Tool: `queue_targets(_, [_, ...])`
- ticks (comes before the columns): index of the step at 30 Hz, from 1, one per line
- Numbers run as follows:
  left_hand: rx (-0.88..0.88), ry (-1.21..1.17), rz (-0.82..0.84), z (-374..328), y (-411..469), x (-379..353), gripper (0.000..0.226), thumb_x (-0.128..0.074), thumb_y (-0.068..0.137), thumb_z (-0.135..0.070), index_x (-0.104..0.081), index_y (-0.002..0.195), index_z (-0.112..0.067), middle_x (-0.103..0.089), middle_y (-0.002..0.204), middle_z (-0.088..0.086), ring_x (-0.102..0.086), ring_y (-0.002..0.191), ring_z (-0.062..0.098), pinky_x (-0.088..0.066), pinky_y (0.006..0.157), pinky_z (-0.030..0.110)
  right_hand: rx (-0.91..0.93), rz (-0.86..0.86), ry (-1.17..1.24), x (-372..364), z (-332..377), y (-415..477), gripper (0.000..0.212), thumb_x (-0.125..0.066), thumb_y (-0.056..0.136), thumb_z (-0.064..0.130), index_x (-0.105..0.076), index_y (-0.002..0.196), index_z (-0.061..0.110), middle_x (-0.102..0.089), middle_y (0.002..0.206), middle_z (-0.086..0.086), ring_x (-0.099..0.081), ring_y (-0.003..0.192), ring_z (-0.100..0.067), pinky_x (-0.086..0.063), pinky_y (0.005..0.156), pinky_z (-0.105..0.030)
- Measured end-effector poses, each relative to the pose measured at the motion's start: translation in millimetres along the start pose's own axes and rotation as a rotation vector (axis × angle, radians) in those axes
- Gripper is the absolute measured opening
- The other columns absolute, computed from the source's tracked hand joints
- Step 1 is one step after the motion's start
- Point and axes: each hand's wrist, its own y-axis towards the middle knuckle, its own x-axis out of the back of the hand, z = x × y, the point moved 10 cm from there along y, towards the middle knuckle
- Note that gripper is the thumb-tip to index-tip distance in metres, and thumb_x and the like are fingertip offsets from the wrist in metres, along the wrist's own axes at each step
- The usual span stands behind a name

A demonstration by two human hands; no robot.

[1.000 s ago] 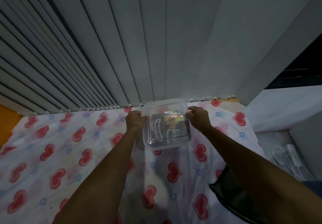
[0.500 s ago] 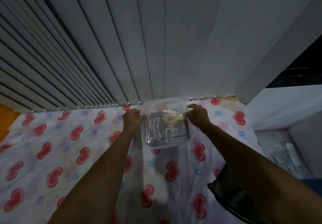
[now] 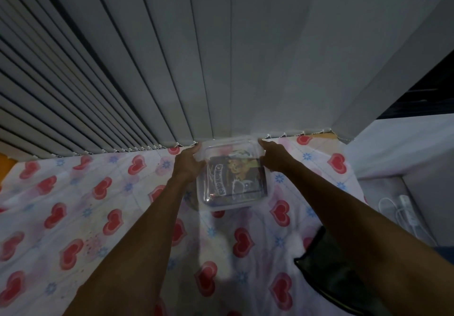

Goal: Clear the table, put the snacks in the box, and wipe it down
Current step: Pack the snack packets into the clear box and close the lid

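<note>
The clear box sits at the far edge of the tabletop, touching the blinds. The left hand and right hand press its 2 sides, each grip closed on it. Inside lies what seems a dark snack packet.

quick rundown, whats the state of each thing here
clear plastic box: lid on, resting on the cloth near the blinds, held on both sides
dark snack packet: lying inside the box
left hand: grip on the box's left side
right hand: grip on the box's right side
heart-print tablecloth: spread out, wrinkled
grey vertical blinds: drawn closed
</note>
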Motion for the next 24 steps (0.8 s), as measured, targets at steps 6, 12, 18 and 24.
queue_targets(6, [-0.016, -0.042, -0.061, 17.2, -18.5, -28.0, 0.063, -0.045, 0.095, -0.055, -0.024, 0.153, -0.043, -0.064, 0.115, 0.011, -0.065, 0.098, 0.03, -0.055, 0.087, 0.042, 0.014, -0.024, 0.035, -5.0, -0.7, -33.6, 0.049, -0.041, 0.106, 0.024, -0.028, 0.152, 0.014, -0.058, 0.128, -0.018, -0.063, 0.086, -0.026, -0.052, 0.051, -0.017])
queue_targets(12, [0.014, 0.112, -0.251, 11.9, -53.4, -36.1, 0.057, -0.033, 0.106, -0.047, -0.012, 0.157, -0.035, -0.043, 0.13, 0.017, -0.05, 0.106, 0.034, -0.049, 0.086, 0.046, 0.108, -0.297, -0.135, -31.2, 1.3, -64.9, 0.027, -0.047, 0.103, 0.023, -0.048, 0.119, 0.001, -0.059, 0.107, -0.019, -0.066, 0.079, -0.036, -0.059, 0.067, -0.047])
queue_targets(18, [-0.008, 0.058, -0.364, 19.0, -54.0, -35.3, 0.051, -0.028, 0.105, -0.049, -0.021, 0.154, -0.037, -0.044, 0.127, 0.018, -0.056, 0.099, 0.035, -0.053, 0.085, 0.047, 0.083, -0.498, -0.346, -43.1, -12.6, -62.6, 0.027, -0.049, 0.101, 0.018, -0.053, 0.113, -0.005, -0.06, 0.084, -0.019, -0.06, 0.059, -0.033, -0.054, 0.049, -0.044])
queue_targets(24, [-0.03, 0.056, -0.353, 16.9, -48.7, -33.1, 0.051, -0.027, 0.104, -0.047, -0.022, 0.154, -0.038, -0.042, 0.121, 0.014, -0.057, 0.094, 0.034, -0.055, 0.084, 0.049, 0.167, -0.598, -0.339, -35.3, -5.5, -69.2, 0.031, -0.055, 0.098, 0.024, -0.056, 0.108, -0.006, -0.062, 0.081, -0.02, -0.061, 0.058, -0.032, -0.054, 0.049, -0.043])
